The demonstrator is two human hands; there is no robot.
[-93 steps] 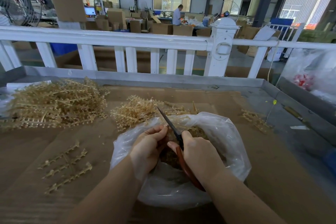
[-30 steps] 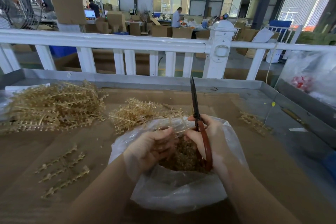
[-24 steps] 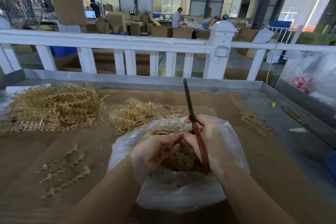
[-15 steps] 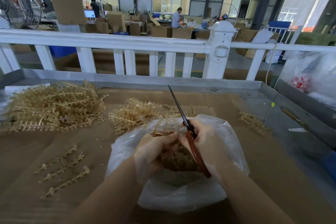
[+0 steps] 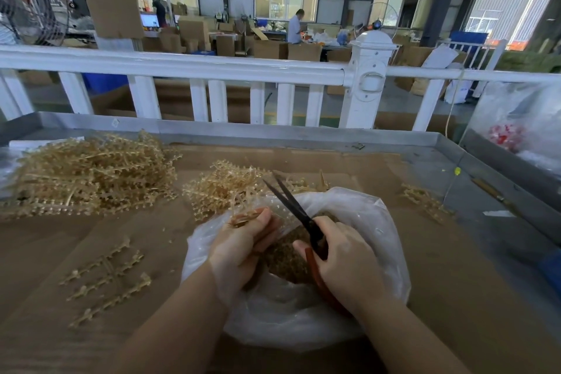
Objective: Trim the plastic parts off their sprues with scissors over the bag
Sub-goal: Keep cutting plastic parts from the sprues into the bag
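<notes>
Scissors [image 5: 299,212] in right hand [image 5: 346,264] over bag [image 5: 376,222]

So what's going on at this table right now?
A person is trimming tan plastic parts over a clear plastic bag. The left hand pinches a sprue strip above the bag's mouth, while the right hand grips red-handled scissors, blades slightly parted and pointing up and to the left beside the strip. Cut pieces already fill the bag's bottom. Two heaps of sprues wait on the cardboard behind, and three strips lie to the left.
</notes>
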